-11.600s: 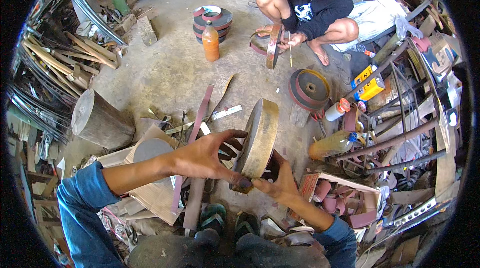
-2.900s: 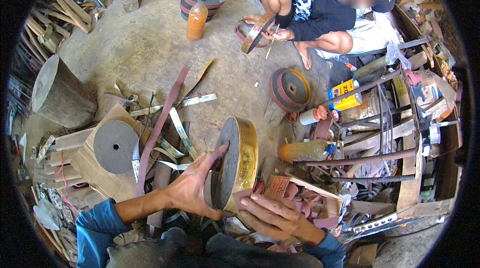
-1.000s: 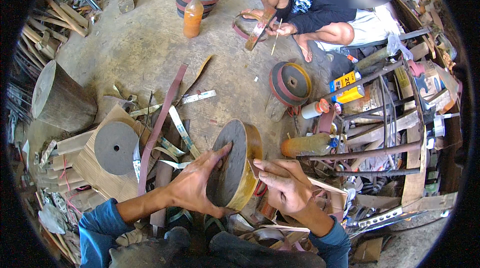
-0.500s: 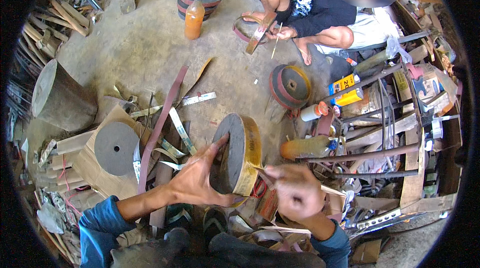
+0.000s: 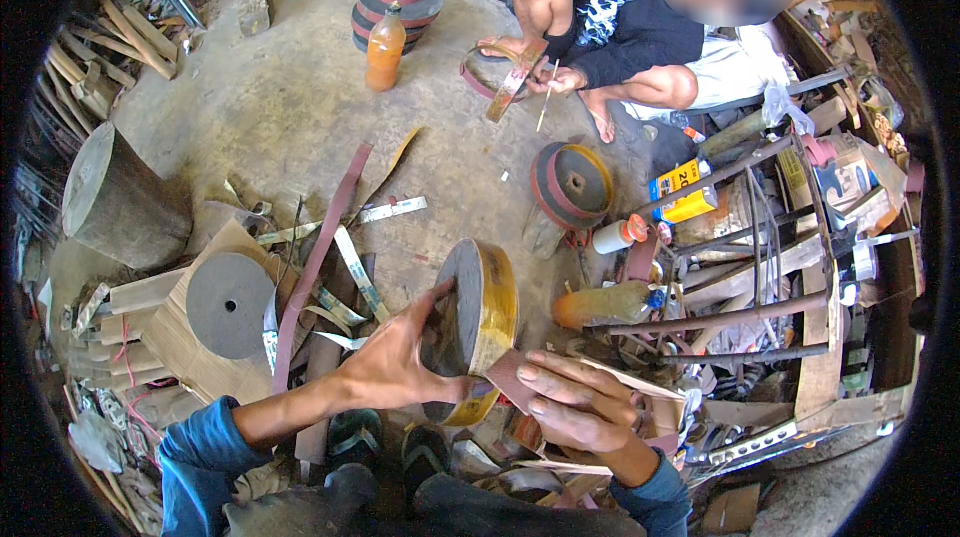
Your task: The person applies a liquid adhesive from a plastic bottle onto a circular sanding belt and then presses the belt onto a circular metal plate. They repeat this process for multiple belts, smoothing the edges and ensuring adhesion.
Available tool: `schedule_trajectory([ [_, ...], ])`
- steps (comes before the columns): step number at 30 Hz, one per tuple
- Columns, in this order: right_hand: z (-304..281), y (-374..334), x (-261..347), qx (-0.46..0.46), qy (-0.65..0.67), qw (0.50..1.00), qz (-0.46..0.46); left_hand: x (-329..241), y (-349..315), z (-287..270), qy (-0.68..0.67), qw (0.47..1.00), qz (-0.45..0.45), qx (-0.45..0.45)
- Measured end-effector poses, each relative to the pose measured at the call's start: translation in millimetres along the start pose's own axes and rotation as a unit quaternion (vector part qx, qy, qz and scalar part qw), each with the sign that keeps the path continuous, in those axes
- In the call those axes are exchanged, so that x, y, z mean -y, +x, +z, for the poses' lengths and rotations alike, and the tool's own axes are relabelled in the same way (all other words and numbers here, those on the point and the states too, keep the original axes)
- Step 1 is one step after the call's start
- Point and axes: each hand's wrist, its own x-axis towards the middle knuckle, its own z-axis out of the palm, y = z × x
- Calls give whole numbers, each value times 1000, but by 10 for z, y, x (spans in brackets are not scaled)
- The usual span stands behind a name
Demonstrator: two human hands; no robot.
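A thick dark grey wheel (image 5: 492, 302) with a glossy yellow-brown rim stands on edge before me, its flat face turned left. My left hand (image 5: 395, 362) grips it from the left, thumb and fingers spread across the face. On the right, my right hand (image 5: 580, 405) holds a small reddish-brown piece of sandpaper (image 5: 511, 378) at the lower part of the rim. Its fingers lie over the sheet and the thumb is hidden.
Reddish abrasive strips (image 5: 322, 257) lie left of the wheel. Beyond are a grey disc (image 5: 231, 306) on cardboard, a red-rimmed wheel (image 5: 572, 185) and a bottle of orange liquid (image 5: 384, 49). A metal rack (image 5: 740, 312) stands right. A seated person (image 5: 640, 27) holds a strip and a thin stick.
My right hand, blurred and curled at the rim before, now shows its fingers laid over the sandpaper. The wheel has shifted slightly down. My left hand keeps its grip.
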Motion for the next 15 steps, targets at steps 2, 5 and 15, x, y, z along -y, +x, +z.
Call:
schedule_trajectory([
  [2,-48,33,-67,60,-9,998,-2,-23,-1,-18,-15,1000,-6,15],
  [5,-136,60,-128,34,-18,999,1,-35,13,-58,-42,998,-9,37],
  [15,-311,124,-148,108,18,993,46,24,56,-102,-58,995,-19,84],
])
